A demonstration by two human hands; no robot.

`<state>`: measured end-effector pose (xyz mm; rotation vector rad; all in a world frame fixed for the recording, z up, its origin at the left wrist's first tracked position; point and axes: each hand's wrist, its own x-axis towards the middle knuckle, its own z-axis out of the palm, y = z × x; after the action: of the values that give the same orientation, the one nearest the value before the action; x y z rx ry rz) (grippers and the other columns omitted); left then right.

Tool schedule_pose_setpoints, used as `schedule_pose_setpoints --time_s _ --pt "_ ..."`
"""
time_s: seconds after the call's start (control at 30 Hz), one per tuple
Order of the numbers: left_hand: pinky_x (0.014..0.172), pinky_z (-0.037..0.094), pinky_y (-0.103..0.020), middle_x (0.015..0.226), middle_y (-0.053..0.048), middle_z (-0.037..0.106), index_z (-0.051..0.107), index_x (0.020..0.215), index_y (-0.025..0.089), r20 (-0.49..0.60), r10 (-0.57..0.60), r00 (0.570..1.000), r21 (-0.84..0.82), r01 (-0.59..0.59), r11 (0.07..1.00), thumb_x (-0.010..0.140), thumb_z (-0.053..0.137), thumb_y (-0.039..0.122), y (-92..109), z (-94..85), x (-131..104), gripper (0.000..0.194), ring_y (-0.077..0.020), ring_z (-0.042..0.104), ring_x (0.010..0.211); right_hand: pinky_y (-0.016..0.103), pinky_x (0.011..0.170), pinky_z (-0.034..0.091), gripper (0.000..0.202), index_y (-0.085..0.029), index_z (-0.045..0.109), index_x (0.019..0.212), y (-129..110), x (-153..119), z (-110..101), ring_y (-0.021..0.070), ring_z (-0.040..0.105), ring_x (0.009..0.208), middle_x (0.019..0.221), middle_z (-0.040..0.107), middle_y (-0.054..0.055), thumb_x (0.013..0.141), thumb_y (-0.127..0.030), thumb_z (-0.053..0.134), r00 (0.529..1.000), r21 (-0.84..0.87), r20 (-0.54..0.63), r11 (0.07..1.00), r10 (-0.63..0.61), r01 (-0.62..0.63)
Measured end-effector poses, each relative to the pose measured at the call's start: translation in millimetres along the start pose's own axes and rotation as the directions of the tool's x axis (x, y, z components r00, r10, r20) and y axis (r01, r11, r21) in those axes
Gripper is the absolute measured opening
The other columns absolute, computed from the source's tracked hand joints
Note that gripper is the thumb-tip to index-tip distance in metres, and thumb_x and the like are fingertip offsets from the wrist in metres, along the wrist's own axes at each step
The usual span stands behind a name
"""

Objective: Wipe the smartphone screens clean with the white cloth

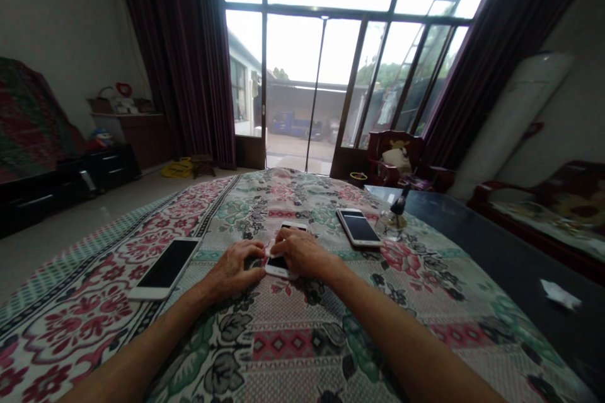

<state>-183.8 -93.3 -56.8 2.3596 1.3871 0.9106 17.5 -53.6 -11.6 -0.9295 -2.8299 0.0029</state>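
A white smartphone [278,271] lies face up on the patterned cloth, largely covered by my fingers. My left hand [236,269] holds its left edge, thumb at the lower corner and fingertips higher up. Over the screen, my right hand [302,254] has its fingers bent together, pinching a small white wad [271,250] that looks like tissue or cotton. Left of my hands is a larger white phone [166,269] with a dark screen. On the right, another white phone [360,228] lies near a small glass jar [391,225] with a black-topped object in or behind it.
A flowered tablecloth [283,308] spreads under everything. Along the right runs a dark tabletop [501,264] with a crumpled white tissue [560,294]. Beyond the table are a wooden armchair [396,144], purple curtains [189,62] and a glazed door.
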Motion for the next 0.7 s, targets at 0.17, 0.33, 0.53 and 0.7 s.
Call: schedule_pose_setpoints --time_s 0.17,0.33,0.53,0.7 --pt "0.098 0.043 -0.037 0.116 -0.007 0.065 0.067 0.093 0.019 -0.001 -0.009 1.0 -0.008 0.009 1.0 0.074 0.058 0.027 -4 0.5 -1 0.023 -0.0232 0.058 0.11 0.024 0.077 0.039 0.031 -0.024 0.072 0.094 -5 -1 -6 0.0166 0.054 0.091 0.099 0.064 0.004 0.076 -0.008 0.053 0.994 0.097 0.074 0.992 -0.083 0.076" --pt "0.101 0.04 -0.04 0.122 -0.008 0.063 0.064 0.113 0.02 0.002 0.041 0.999 0.041 -0.041 0.998 0.074 0.058 0.024 -12 4.6 -1 0.039 -0.0242 0.055 0.115 0.025 0.082 0.039 0.038 -0.026 0.071 0.101 3 -1 2 0.0161 0.054 0.096 0.107 0.063 0.004 0.076 -0.005 0.051 0.983 0.16 0.028 0.972 -0.18 0.173" --pt "0.102 0.039 -0.041 0.124 -0.006 0.061 0.066 0.113 0.024 0.01 0.094 0.995 0.123 -0.095 0.988 0.076 0.056 0.023 -20 11.0 0 0.038 -0.0238 0.054 0.115 0.025 0.083 0.039 0.038 -0.026 0.072 0.099 8 -9 -2 0.0149 0.055 0.094 0.105 0.063 0.003 0.076 -0.004 0.052 0.983 0.187 0.058 0.969 -0.173 0.16" --pt "0.104 0.035 -0.044 0.13 -0.006 0.057 0.059 0.124 0.024 0.071 0.031 0.997 0.192 -0.044 0.98 0.078 0.051 0.02 -10 8.9 -1 0.048 -0.0253 0.049 0.119 0.025 0.084 0.039 0.043 -0.027 0.071 0.1 16 -27 -9 0.0143 0.054 0.096 0.104 0.063 0.002 0.074 0.0 0.049 0.985 0.207 0.077 0.969 -0.151 0.133"
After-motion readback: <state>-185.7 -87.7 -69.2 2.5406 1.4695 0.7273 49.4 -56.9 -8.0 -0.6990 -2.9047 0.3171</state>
